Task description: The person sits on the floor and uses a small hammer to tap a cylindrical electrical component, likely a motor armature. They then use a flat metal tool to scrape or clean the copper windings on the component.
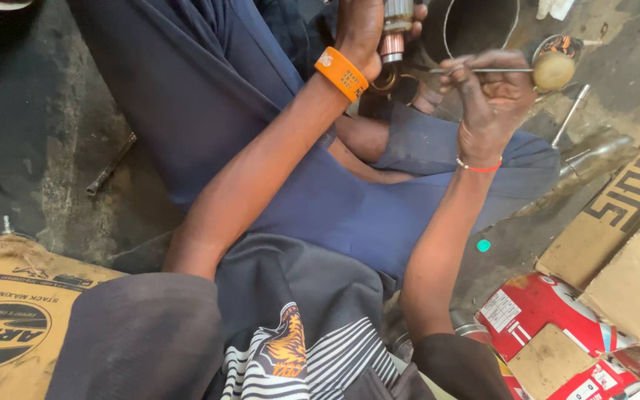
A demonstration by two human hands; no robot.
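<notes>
My left hand (364, 30), with an orange wristband (341, 73), grips a metal motor armature (394, 30) with a copper end, held at the top of the view. Just to its right, my right hand (490, 92), wearing a thin red bracelet, pinches a thin metal tool (475, 71) with a round yellowish wooden handle (553, 70). The tool's tip points left toward the copper end of the armature. I sit on a dark floor in blue trousers with my legs folded.
A cardboard box (9, 326) lies at lower left, cardboard sheets (624, 215) at right, red tins (542, 311) at lower right. A metal rod (111, 164) lies on the floor at left; metal rods (570, 115) at upper right. A dark round container (479, 26) sits behind my hands.
</notes>
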